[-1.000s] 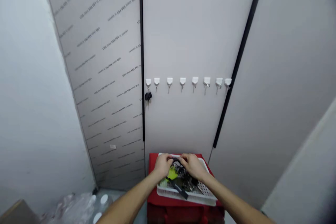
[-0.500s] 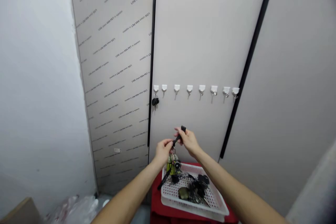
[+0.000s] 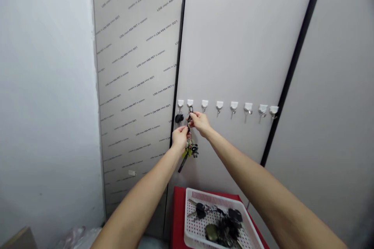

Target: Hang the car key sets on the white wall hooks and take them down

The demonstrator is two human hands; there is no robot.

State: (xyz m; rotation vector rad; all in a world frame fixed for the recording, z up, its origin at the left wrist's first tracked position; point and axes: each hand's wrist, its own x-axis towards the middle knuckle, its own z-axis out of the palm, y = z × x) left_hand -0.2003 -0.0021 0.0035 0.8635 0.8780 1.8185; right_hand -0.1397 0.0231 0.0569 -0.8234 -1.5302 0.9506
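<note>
A keychain (image 3: 194,150) with a black strap, a yellow-green piece and a small dark figure dangles below both hands. My left hand (image 3: 180,137) pinches it near its metal ring. My right hand (image 3: 201,123) grips the black strap's upper loop. That loop is at the second white wall hook (image 3: 190,103) from the left; I cannot tell whether it is over the hook's prong. On the leftmost hook (image 3: 180,103) hangs a black key set (image 3: 179,118), just left of my fingers.
Several more white hooks (image 3: 234,106) run to the right along the pale door panel (image 3: 233,46). Below, a white perforated basket (image 3: 189,192) with several key sets (image 3: 229,223) rests on a red surface (image 3: 178,218). Black vertical handles (image 3: 292,70) edge the panel.
Both hands have risen from above the basket to the second hook, carrying the keychain. The black strap's loop now sits against that hook. The view has shifted slightly.
</note>
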